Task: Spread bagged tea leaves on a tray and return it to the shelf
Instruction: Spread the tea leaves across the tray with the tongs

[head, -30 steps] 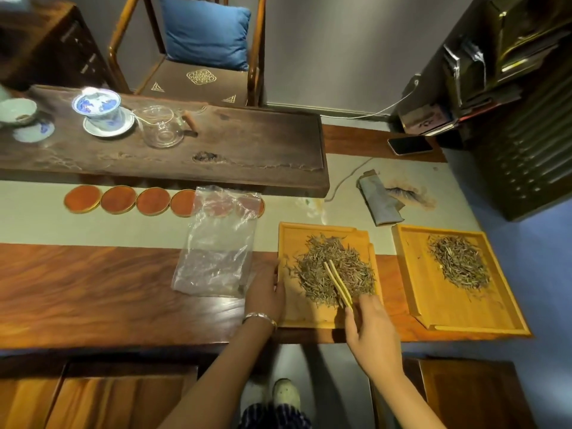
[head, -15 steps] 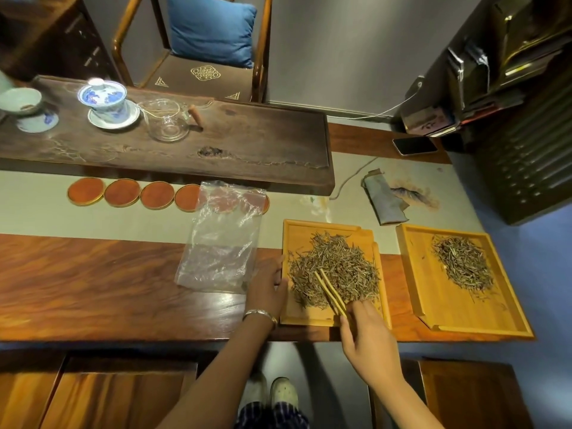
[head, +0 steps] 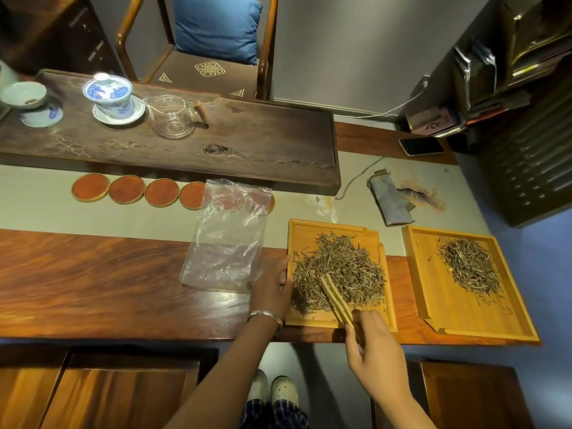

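Spreading step — right hand [head: 376, 351] pinches tongs [head: 335, 297] in tea leaves [head: 339, 269], left hand [head: 270, 287] steadies tray [head: 309, 233] — next, thin the heap outward.

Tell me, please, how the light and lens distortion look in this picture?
Head view: dim warm light; glare on the table beside the plastic bag; wide-angle bending curves the table's edges; the tea leaves stay fairly sharp, the dark shelf loses detail.

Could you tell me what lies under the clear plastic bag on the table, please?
Through the plastic bag two round red coasters show under its far end; its near part lies on the wooden table. Any leaf crumbs inside are too faint to tell.
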The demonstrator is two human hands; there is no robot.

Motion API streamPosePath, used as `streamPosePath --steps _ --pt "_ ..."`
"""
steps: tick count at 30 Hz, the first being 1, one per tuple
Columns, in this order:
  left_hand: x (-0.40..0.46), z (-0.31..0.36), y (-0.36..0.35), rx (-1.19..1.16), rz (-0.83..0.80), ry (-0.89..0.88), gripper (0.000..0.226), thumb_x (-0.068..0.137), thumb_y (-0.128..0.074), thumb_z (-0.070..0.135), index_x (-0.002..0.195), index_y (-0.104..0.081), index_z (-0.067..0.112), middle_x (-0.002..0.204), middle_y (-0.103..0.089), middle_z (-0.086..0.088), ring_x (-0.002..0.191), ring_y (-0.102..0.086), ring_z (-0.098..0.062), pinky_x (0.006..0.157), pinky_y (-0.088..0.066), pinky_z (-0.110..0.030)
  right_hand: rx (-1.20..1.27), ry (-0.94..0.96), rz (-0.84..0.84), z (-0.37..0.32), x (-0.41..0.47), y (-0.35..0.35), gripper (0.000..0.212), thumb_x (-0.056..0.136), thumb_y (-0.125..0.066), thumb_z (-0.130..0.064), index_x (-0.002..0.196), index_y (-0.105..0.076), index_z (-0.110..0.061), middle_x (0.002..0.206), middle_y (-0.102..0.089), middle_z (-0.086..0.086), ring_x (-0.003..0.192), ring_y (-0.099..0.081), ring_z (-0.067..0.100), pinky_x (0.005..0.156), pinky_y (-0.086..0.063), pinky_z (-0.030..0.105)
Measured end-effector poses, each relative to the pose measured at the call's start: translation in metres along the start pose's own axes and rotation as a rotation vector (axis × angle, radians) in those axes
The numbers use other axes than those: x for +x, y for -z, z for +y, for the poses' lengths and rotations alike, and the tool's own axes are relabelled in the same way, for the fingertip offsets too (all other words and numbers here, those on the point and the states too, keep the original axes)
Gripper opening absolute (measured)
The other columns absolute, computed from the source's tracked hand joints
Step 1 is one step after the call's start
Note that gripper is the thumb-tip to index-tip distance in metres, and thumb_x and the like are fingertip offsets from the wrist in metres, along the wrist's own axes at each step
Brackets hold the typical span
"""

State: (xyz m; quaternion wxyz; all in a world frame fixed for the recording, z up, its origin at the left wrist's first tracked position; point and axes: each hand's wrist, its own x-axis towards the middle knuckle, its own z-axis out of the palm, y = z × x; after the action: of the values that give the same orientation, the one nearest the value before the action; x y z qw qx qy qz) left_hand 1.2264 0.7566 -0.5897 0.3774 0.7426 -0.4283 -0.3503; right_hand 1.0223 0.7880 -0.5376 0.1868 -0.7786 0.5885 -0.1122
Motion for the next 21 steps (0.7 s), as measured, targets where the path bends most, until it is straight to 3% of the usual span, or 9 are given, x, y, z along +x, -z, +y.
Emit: streamPosePath --steps 3,5,10,16,21 --pt "0.0 0.0 -0.001 -0.013 -0.01 0.005 0.049 0.084 -0.059 0.006 0.129 -0.054 0.026 0.117 -0.063 0.005 0.088 -0.054 -0.002 0.087 -0.037 -0.017 0.014 -0.136 0.141 0.013 -0.003 0.01 0.014 0.086 -0.062 -0.014 0.086 -0.049 -0.018 0.077 -0.044 -0.005 0.064 -0.046 0.014 0.046 -0.036 0.02" --pt "0.001 0.0 -0.001 -0.016 -0.019 0.004 0.049 0.085 -0.058 0.006 0.129 -0.054 0.026 0.119 -0.062 0.005 0.084 -0.057 -0.006 0.085 -0.039 -0.018 -0.021 -0.165 0.149 0.022 -0.003 0.014 0.013 0.085 -0.064 -0.012 0.087 -0.051 -0.014 0.079 -0.047 -0.001 0.067 -0.05 0.019 0.049 -0.041 0.028" --pt "0.001 0.001 0.0 0.007 -0.026 0.009 0.048 0.086 -0.058 0.008 0.13 -0.053 0.026 0.121 -0.062 0.005 0.085 -0.056 -0.005 0.086 -0.039 -0.019 -0.041 -0.154 0.033 0.027 -0.019 0.011 0.011 0.086 -0.063 -0.014 0.092 -0.055 -0.016 0.084 -0.05 -0.002 0.075 -0.056 0.02 0.053 -0.043 0.027" --pt "0.001 0.002 0.001 0.011 -0.021 -0.013 0.048 0.084 -0.058 0.006 0.129 -0.055 0.022 0.124 -0.063 0.0 0.094 -0.062 -0.014 0.087 -0.039 -0.018 0.005 -0.139 0.063 0.025 -0.025 0.011 0.015 0.084 -0.065 -0.013 0.09 -0.053 -0.019 0.081 -0.046 -0.007 0.069 -0.047 0.009 0.053 -0.039 0.023" --pt "0.001 -0.001 -0.001 -0.001 -0.019 -0.009 0.048 0.084 -0.057 0.006 0.129 -0.054 0.024 0.119 -0.064 0.002 0.081 -0.058 -0.008 0.087 -0.044 -0.022 0.02 -0.133 0.0 0.019 -0.021 0.005 0.01 0.087 -0.062 -0.014 0.088 -0.053 -0.016 0.082 -0.05 -0.002 0.072 -0.053 0.015 0.055 -0.045 0.028"
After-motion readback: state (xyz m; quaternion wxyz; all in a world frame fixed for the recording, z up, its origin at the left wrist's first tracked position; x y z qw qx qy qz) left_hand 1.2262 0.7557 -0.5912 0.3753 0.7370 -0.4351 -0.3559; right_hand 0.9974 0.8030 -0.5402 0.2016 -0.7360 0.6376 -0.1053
